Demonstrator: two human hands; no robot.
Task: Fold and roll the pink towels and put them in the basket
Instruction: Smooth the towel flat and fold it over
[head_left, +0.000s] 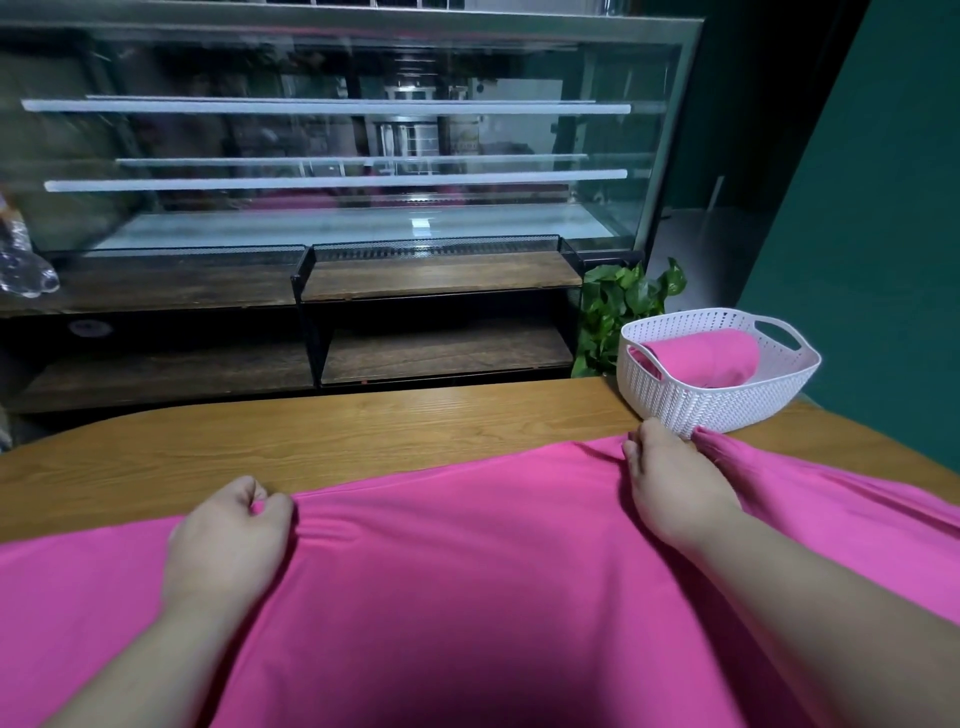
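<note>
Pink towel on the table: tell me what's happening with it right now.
A person has a pink towel spread over the wooden table. The left hand grips its bunched far edge, and the right hand grips the same edge beside the white basket. A rolled pink towel already lies in that basket. The spread one is not yet folded or rolled.
</note>
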